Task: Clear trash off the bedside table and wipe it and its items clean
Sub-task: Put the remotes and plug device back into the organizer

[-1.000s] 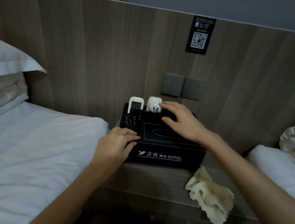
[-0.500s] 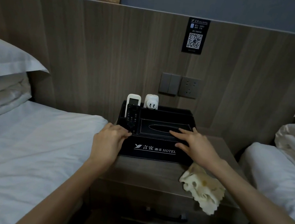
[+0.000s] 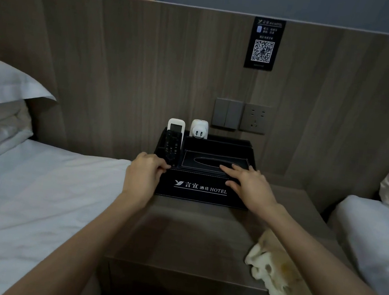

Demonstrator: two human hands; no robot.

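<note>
Holding the black box (image 3: 200,188), the left hand (image 3: 145,175) curls round its corner and the right hand (image 3: 250,187) lies flat on top, maybe to slide it, with the cloth (image 3: 278,271) on the table (image 3: 188,234) behind that hand.

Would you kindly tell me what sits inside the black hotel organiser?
A black remote, a white remote behind it and a white plug adapter stand in its pockets, lower parts hidden by the organiser walls. The lid covers any tissues.
</note>
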